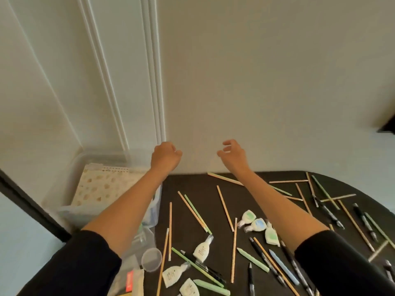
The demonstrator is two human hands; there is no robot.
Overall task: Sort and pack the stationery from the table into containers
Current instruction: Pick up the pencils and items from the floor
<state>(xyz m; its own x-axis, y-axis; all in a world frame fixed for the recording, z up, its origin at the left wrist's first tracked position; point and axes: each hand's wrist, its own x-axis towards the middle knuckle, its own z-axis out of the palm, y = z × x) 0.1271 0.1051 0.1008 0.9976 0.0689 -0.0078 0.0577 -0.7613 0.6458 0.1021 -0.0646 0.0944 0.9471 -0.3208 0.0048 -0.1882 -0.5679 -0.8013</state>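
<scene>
Head view shows both arms stretched out, hands raised above the far table [190,183] edge. The left hand [165,155] is curled into a fist with nothing visible in it; the right hand [232,153] hangs with loosely spread fingers, empty. Pencils [225,208], pens [327,212] and correction bottles [202,248] lie scattered, unsorted. Sorting seems barely begun: next, lower a hand, gather one kind, and carry it to the clear bin [70,174].

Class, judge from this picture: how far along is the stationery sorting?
Done: a notebook lies in the bin. In hand: nothing visible; the left hand and right hand are raised over the table. Left: pencils, pens and bottles lie scattered there.
</scene>
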